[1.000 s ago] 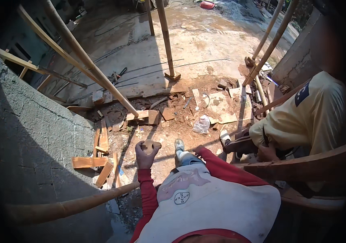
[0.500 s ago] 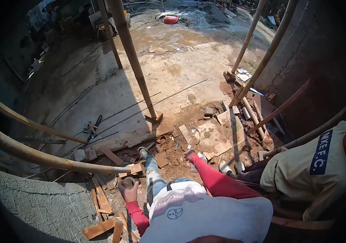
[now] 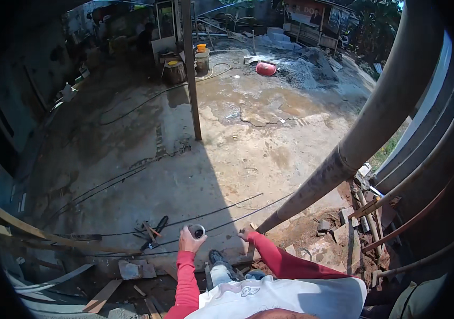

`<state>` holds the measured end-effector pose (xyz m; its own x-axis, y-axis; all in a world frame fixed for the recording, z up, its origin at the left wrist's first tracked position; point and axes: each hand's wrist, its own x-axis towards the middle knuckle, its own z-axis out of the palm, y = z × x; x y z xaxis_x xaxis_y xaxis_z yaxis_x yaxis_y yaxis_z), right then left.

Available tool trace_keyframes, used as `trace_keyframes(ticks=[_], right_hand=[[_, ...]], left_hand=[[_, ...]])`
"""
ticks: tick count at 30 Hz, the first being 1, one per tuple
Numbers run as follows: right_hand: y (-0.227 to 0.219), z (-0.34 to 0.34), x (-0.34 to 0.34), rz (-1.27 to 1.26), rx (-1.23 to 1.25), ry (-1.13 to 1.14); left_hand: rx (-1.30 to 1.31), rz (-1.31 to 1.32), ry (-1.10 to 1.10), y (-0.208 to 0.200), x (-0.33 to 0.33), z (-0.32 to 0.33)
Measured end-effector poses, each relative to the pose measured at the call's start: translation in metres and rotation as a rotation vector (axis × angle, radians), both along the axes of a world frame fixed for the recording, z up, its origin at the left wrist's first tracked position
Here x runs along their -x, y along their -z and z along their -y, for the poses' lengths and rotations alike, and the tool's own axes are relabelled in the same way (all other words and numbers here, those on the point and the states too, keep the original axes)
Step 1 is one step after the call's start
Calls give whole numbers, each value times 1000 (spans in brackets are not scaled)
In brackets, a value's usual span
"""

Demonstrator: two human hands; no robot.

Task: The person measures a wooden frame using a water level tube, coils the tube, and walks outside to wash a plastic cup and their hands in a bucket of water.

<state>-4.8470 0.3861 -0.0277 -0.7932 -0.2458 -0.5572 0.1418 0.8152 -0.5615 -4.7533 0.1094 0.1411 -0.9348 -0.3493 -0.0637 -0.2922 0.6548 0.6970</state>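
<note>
My left hand [image 3: 188, 242] is closed round the side of a small cup [image 3: 199, 227] with something dark inside. It is held out over the edge of the concrete slab. My right hand [image 3: 246, 234] is curled, close to the lower part of a thick bamboo pole [image 3: 338, 159]. Whether it touches the pole, or what its fingers hold, I cannot make out. Both arms wear red sleeves. Beyond the cup, a tool with a black handle [image 3: 161, 222] and some sticks lie on the slab.
Long thin rods [image 3: 221, 227] lie across the concrete slab [image 3: 237, 175]. A wooden post [image 3: 191, 80] stands ahead. Broken bricks and rubble [image 3: 325, 226] lie at the right, boards [image 3: 102, 296] at lower left. A red tub [image 3: 266, 68] sits by a gravel heap [image 3: 307, 66]. Another person's clothing [image 3: 418, 300] shows lower right.
My view has moved forward and tilted up. The left hand with the cup has come forward and right. The bamboo pole now looms close by my right hand; the other person has mostly left the view.
</note>
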Motion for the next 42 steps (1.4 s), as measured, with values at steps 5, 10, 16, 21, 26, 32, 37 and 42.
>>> trace_keyframes(ticks=[5, 10, 16, 21, 26, 32, 37, 42], right_hand=[[3, 17, 96, 219, 487, 663], [43, 29, 140, -129, -547, -645], [100, 104, 278, 502, -321, 142], [57, 214, 517, 370, -159, 356], [9, 368, 755, 43, 314, 335], [0, 494, 910, -39, 391, 407], [1, 515, 930, 318, 101, 377], [6, 512, 928, 581, 54, 732]], left_hand=[[-104, -343, 74, -58, 156, 86], [-120, -263, -43, -21, 263, 171], [-57, -109, -237, 14, 356, 265], [-89, 31, -398, -11, 427, 340], [-123, -27, -525, -1, 548, 428], [-248, -143, -498, 14, 738, 530], [-130, -55, -159, -25, 897, 625], [-35, -55, 124, -60, 1060, 695]])
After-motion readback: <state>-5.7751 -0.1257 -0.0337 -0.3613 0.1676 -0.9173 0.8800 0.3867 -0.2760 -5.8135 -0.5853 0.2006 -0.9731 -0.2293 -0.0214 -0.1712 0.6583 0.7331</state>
